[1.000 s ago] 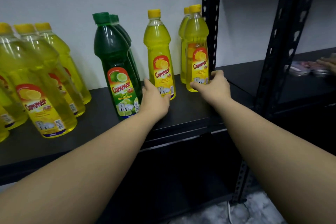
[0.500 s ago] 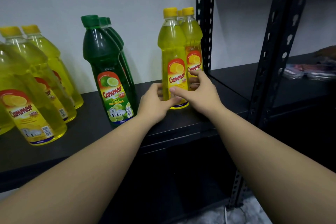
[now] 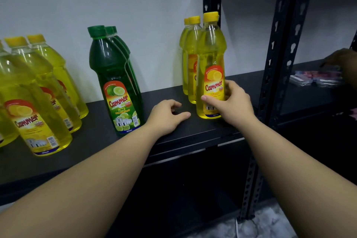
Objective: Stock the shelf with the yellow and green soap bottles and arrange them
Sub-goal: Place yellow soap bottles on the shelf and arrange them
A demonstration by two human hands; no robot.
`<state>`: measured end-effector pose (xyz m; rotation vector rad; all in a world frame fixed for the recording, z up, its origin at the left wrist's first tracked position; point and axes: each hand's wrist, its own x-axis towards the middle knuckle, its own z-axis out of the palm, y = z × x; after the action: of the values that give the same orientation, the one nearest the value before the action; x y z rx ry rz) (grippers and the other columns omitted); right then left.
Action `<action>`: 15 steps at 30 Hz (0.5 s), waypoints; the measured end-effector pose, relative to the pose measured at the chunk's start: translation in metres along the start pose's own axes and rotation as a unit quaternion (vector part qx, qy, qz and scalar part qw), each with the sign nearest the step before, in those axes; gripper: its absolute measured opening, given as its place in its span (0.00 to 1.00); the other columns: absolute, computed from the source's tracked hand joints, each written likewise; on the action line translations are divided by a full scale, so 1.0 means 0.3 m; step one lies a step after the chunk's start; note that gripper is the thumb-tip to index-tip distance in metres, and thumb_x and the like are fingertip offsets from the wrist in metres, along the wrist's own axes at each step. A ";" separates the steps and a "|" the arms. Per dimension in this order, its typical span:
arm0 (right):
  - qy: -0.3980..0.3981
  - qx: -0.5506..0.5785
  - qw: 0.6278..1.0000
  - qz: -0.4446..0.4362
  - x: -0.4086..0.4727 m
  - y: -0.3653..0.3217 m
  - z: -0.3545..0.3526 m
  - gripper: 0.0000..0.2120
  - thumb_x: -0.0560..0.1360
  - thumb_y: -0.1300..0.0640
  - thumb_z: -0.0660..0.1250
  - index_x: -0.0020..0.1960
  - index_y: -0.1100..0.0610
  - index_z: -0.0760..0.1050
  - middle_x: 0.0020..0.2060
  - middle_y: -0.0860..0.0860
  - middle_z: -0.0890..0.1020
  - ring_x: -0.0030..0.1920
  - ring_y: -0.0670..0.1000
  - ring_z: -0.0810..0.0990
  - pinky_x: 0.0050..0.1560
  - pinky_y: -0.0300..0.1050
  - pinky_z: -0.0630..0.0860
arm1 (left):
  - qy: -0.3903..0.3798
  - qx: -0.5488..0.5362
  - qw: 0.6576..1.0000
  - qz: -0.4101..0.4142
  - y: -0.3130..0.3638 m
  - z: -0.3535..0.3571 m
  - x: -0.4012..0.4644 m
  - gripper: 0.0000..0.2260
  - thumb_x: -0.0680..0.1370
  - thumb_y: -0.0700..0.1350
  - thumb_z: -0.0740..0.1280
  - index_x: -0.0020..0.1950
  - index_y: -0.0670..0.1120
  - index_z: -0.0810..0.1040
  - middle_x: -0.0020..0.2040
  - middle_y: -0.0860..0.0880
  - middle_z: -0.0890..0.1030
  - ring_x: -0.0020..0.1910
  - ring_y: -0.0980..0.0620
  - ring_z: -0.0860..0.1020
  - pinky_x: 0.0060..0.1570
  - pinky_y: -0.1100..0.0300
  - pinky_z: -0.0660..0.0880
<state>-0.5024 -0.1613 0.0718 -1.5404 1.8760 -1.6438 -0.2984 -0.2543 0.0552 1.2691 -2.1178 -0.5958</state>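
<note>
Yellow soap bottle [image 3: 211, 67] upright at right end of black shelf [image 3: 193, 127] | right hand [image 3: 229, 100] grips its label | left hand [image 3: 166, 116] rests loosely curled, empty, beside green soap bottle [image 3: 114, 83]

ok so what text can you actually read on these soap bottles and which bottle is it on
"Cammer" on the front yellow bottle, which the right hand grips.
"Cammer", "NEW", "LIME" on the front green bottle.
"Cammer" on the large yellow bottle at left.
Small print above each logo, the barcodes and the base volume marks are too small to read.
The labels on the bottles behind are hidden or cut off.
The left hand holds nothing.
</note>
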 end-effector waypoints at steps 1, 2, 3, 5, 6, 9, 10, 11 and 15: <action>0.007 0.002 1.000 0.002 -0.002 0.012 -0.019 0.36 0.67 0.37 0.80 0.70 0.48 0.73 0.56 0.44 0.83 0.56 0.47 0.82 0.57 0.48 0.81 | -0.001 0.013 1.000 -0.002 0.000 0.004 0.010 0.22 0.75 0.55 0.77 0.66 0.49 0.80 0.61 0.51 0.82 0.60 0.52 0.80 0.65 0.54 0.75; 0.011 0.008 1.000 0.007 -0.003 0.023 -0.034 0.36 0.67 0.38 0.79 0.70 0.48 0.73 0.56 0.43 0.83 0.56 0.46 0.82 0.58 0.48 0.80 | 0.002 0.023 1.000 -0.006 -0.004 0.008 0.024 0.20 0.76 0.53 0.76 0.66 0.49 0.80 0.61 0.50 0.82 0.60 0.52 0.80 0.65 0.55 0.75; 0.012 0.018 1.000 0.011 -0.005 0.032 -0.044 0.35 0.68 0.38 0.79 0.70 0.48 0.73 0.56 0.43 0.83 0.56 0.46 0.82 0.58 0.48 0.81 | 0.007 0.029 0.999 -0.013 -0.009 0.012 0.040 0.19 0.77 0.52 0.75 0.66 0.49 0.79 0.61 0.50 0.82 0.59 0.51 0.80 0.65 0.55 0.74; 0.011 0.037 0.999 0.020 -0.007 0.046 -0.053 0.35 0.68 0.39 0.79 0.71 0.47 0.73 0.56 0.43 0.84 0.55 0.44 0.82 0.58 0.49 0.81 | 0.024 0.022 0.999 -0.033 -0.013 0.018 0.071 0.19 0.78 0.51 0.74 0.67 0.48 0.78 0.59 0.50 0.81 0.59 0.50 0.80 0.64 0.55 0.74; 0.011 0.041 0.999 0.022 -0.007 0.050 -0.053 0.35 0.68 0.38 0.79 0.71 0.46 0.73 0.56 0.42 0.84 0.55 0.43 0.83 0.57 0.49 0.81 | 0.036 0.013 0.998 -0.044 -0.013 0.022 0.090 0.19 0.78 0.51 0.74 0.67 0.48 0.78 0.59 0.50 0.81 0.59 0.49 0.80 0.64 0.55 0.74; 0.009 0.061 0.998 0.024 -0.008 0.058 -0.043 0.35 0.68 0.39 0.79 0.72 0.46 0.73 0.55 0.42 0.84 0.55 0.42 0.83 0.57 0.49 0.82 | 0.054 -0.003 0.997 -0.058 -0.008 0.036 0.146 0.22 0.79 0.52 0.73 0.70 0.47 0.74 0.60 0.50 0.81 0.61 0.49 0.79 0.64 0.54 0.74; 0.008 0.067 0.997 0.023 -0.008 0.061 -0.040 0.35 0.69 0.39 0.79 0.72 0.46 0.73 0.56 0.42 0.84 0.55 0.43 0.83 0.57 0.49 0.82 | 0.056 -0.006 0.997 -0.059 -0.008 0.042 0.167 0.23 0.79 0.52 0.72 0.72 0.46 0.73 0.61 0.49 0.80 0.62 0.48 0.78 0.65 0.52 0.74; 0.008 0.071 0.997 0.021 -0.008 0.065 -0.038 0.34 0.69 0.40 0.79 0.72 0.45 0.73 0.56 0.42 0.84 0.55 0.43 0.83 0.57 0.49 0.82 | 0.061 -0.012 0.996 -0.061 -0.008 0.047 0.188 0.24 0.80 0.52 0.72 0.73 0.46 0.72 0.63 0.49 0.80 0.63 0.48 0.78 0.67 0.51 0.74; 0.009 0.081 0.996 0.023 -0.005 0.078 -0.037 0.36 0.69 0.41 0.79 0.73 0.47 0.71 0.57 0.41 0.84 0.55 0.41 0.83 0.57 0.47 0.81 | 0.086 -0.076 0.990 -0.080 -0.019 0.066 0.284 0.29 0.78 0.52 0.74 0.75 0.46 0.69 0.70 0.47 0.78 0.68 0.48 0.77 0.68 0.54 0.72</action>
<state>-0.5225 -0.1575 0.0559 -1.4127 1.7265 -1.7469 -0.3397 -0.3315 0.0592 1.3612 -1.8076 -0.6778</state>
